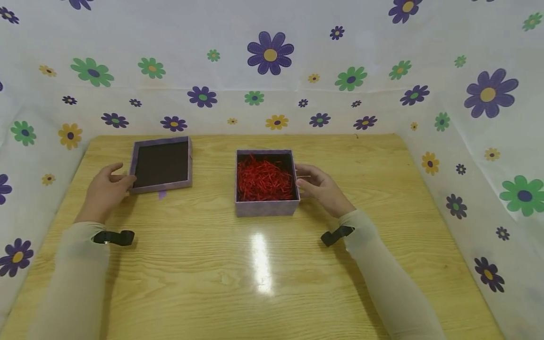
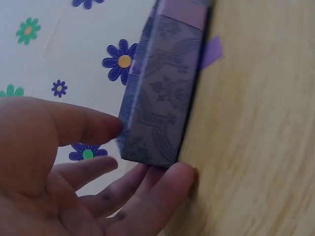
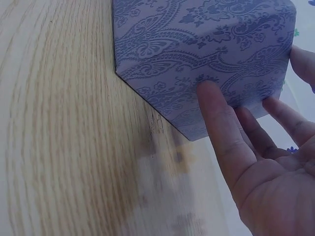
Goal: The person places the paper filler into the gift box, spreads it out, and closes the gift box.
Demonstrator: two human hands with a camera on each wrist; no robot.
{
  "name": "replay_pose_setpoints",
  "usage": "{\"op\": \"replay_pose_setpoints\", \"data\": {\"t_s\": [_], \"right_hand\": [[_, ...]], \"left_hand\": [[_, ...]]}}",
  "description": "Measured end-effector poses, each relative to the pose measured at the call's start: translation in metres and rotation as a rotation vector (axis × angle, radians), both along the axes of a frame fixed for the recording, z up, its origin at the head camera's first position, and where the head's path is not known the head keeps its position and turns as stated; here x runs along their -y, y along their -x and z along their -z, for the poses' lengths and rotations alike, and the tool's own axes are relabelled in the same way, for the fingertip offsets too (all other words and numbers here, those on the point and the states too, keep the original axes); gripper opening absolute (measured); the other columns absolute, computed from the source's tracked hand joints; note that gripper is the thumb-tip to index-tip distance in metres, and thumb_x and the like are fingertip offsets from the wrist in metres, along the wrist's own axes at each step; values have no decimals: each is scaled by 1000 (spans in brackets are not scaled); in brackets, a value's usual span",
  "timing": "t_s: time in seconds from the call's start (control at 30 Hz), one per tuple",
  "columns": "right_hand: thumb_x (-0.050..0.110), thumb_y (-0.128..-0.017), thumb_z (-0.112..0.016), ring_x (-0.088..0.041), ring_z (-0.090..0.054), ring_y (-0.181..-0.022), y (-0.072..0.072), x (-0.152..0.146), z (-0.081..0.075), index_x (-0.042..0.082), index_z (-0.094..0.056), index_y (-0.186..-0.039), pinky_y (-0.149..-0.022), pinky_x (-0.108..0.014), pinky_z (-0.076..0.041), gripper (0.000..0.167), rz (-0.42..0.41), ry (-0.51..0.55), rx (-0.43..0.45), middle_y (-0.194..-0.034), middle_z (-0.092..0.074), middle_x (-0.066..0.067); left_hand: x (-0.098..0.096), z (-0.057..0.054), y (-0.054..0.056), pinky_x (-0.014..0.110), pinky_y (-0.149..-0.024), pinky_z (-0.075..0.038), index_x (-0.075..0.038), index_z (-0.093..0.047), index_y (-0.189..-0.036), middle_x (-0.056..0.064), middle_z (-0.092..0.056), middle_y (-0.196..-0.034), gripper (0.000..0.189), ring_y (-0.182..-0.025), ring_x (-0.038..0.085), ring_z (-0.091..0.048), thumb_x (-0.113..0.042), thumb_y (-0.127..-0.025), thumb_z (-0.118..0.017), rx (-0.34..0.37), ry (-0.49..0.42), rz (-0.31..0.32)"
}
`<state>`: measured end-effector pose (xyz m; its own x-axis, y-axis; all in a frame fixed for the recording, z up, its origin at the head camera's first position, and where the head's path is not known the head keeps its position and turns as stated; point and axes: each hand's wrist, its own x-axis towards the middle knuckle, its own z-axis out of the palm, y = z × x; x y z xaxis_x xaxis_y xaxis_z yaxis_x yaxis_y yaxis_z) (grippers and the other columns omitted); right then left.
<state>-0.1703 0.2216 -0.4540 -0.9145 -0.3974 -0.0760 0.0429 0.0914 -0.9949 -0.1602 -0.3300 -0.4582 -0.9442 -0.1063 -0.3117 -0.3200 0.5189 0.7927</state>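
Observation:
A purple patterned box [image 1: 265,208] stands uncovered on the wooden table, filled with red shredded paper [image 1: 265,179]. To its left a shallow box lid [image 1: 191,163] lies with its dark inside facing up. My left hand [image 1: 104,191] is at the lid's near left corner, thumb touching the rim and the other fingers loosely bent beside it. My right hand [image 1: 320,189] rests its fingertips against the box's right side; in the right wrist view those fingers [image 3: 221,125] are fairly straight on the patterned wall.
A small purple tab [image 1: 162,194] shows under the lid's near edge. Flower-printed white cloth [image 1: 297,108] surrounds the wooden table [image 1: 191,274] at the back and sides. Each wrist carries a black strap [image 1: 114,237] with a camera.

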Motion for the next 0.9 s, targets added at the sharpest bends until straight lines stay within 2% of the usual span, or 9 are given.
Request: {"op": "replay_pose_setpoints", "data": {"t_s": [0.1, 0.13, 0.23, 0.3, 0.37, 0.47, 0.57, 0.83, 0.9], "right_hand": [[15, -106, -61, -28, -63, -121, -2, 0, 0, 7, -50, -151, -91, -45, -60, 47, 8, -3, 12, -145, -53, -18], [15, -106, -61, -28, -63, -120, -2, 0, 0, 7, -50, -151, -91, -45, -60, 47, 12, -6, 14, -145, -53, -18], [17, -107, -60, -28, -62, -122, -2, -1, 1, 7, -50, -151, -92, -43, -60, 47, 12, -18, 9, -145, -53, -19], [18, -107, -60, -29, -61, -124, -2, 0, 2, 7, -49, -152, -94, -42, -59, 47, 10, -20, 4, -145, -53, -19], [18, -107, -60, -30, -60, -125, -2, 0, 2, 7, -49, -152, -95, -42, -59, 47, 8, -19, 0, -144, -53, -20], [17, -107, -60, -30, -60, -125, -3, 1, 2, 7, -50, -151, -95, -42, -59, 46, 17, -14, 2, -143, -54, -20], [16, -107, -59, -30, -60, -125, -3, 1, 2, 6, -50, -151, -95, -41, -59, 46, 21, -17, 1, -143, -54, -20], [18, -107, -59, -29, -60, -125, -3, 1, 3, 7, -51, -151, -96, -38, -58, 46, 17, -27, -12, -142, -55, -20], [18, -107, -59, -29, -60, -125, -3, 1, 2, 7, -51, -151, -96, -38, -58, 46, 15, -26, -12, -142, -55, -20]], "left_hand": [[10, 5, 2, 29, -82, -62, -14, -4, -167, 31, -32, -160, 76, -103, 9, -66, -38, -110, -48, 73, -129, 39], [13, 6, 3, 30, -84, -61, -15, -4, -167, 27, -37, -158, 76, -100, 2, -65, -37, -110, -49, 99, -172, 44], [18, 7, 4, 29, -89, -60, -15, -9, -168, 8, -54, -144, 78, -98, -1, -69, -39, -108, -54, 134, -252, 36], [19, 6, 3, 29, -91, -59, -13, -13, -167, 1, -54, -140, 80, -99, 0, -69, -39, -106, -58, 136, -256, 31], [16, 6, 3, 29, -93, -58, -12, -14, -167, 7, -52, -145, 79, -100, -1, -68, -35, -106, -60, 139, -241, 31], [11, 5, 3, 30, -94, -58, -11, -16, -166, 22, -32, -160, 74, -97, -2, -66, -26, -108, -58, 137, -199, 31], [6, 4, 2, 30, -93, -58, -11, -16, -166, 27, -25, -165, 69, -96, -1, -66, -19, -109, -53, 129, -187, 14], [1, 0, -1, 30, -94, -58, -6, -15, -165, 29, -29, -161, 62, -95, -4, -64, -21, -111, -42, 100, -228, 7], [2, -1, -1, 29, -95, -57, -5, -15, -165, 25, -37, -156, 62, -97, -5, -64, -23, -112, -41, 88, -252, 23]]}}
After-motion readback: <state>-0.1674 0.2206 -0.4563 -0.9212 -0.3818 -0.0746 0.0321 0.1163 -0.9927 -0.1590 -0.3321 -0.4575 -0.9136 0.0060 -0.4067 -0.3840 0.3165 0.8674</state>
